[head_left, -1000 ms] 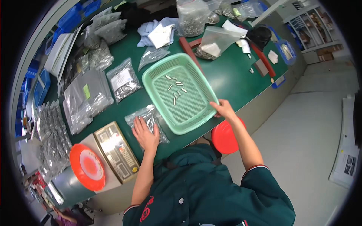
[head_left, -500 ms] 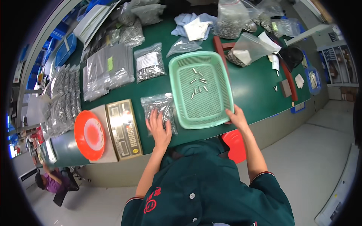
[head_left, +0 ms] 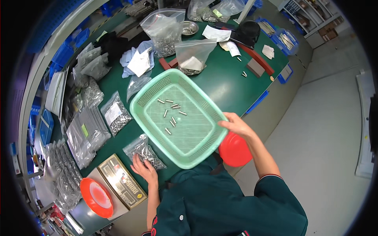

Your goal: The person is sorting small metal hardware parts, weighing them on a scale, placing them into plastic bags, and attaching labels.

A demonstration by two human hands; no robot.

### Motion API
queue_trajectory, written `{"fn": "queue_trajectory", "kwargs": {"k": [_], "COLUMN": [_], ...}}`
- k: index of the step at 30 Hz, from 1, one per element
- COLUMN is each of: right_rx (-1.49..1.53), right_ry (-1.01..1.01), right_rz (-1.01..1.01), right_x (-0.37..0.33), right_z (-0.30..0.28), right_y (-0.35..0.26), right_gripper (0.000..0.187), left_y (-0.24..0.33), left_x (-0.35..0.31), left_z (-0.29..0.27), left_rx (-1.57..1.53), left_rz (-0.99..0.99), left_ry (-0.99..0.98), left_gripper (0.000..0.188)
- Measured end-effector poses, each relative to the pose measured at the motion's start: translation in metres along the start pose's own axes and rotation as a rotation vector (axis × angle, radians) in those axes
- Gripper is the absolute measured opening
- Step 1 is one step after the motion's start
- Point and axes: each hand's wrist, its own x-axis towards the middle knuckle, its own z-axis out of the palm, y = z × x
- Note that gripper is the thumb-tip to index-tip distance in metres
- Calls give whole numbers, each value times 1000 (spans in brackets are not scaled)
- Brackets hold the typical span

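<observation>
A green mesh plastic basket [head_left: 197,143] sits in the middle of the view, its near right side out over the table edge. Several small metal pins [head_left: 173,121] are scattered on its floor. My right hand [head_left: 236,125] is closed on the basket's right rim, thumb on top; the fingers beneath are hidden. To the left of the basket lies a clear zip bag of metal pins [head_left: 151,155]. My left hand [head_left: 145,171] rests on that bag with its fingers apart, holding nothing.
A gold-coloured scale [head_left: 122,179] and an orange-red dish [head_left: 95,196] stand at the left. More bags of parts [head_left: 117,118] lie on the green table [head_left: 224,84]. A grey block [head_left: 256,67] and loose pins [head_left: 244,74] are at the right, a red stool [head_left: 236,151] below.
The view has turned, so the table appears slanted. My right hand has drawn the basket toward me and past the table edge. My left hand still rests on the bag.
</observation>
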Motion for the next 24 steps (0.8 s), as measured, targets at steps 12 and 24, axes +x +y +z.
{"fn": "queue_trajectory", "kwargs": {"k": [12, 24], "right_rx": [-1, 46], "right_ry": [398, 412], "right_rz": [309, 342], "right_x": [-107, -53], "right_z": [-123, -134], "right_y": [46, 85], "right_gripper": [29, 26], "left_y": [-6, -14], "left_x": [-6, -10], "left_z": [6, 3], "left_rx": [96, 135], "left_rz": [120, 128], "left_ry": [-10, 15], "left_gripper": [39, 41]}}
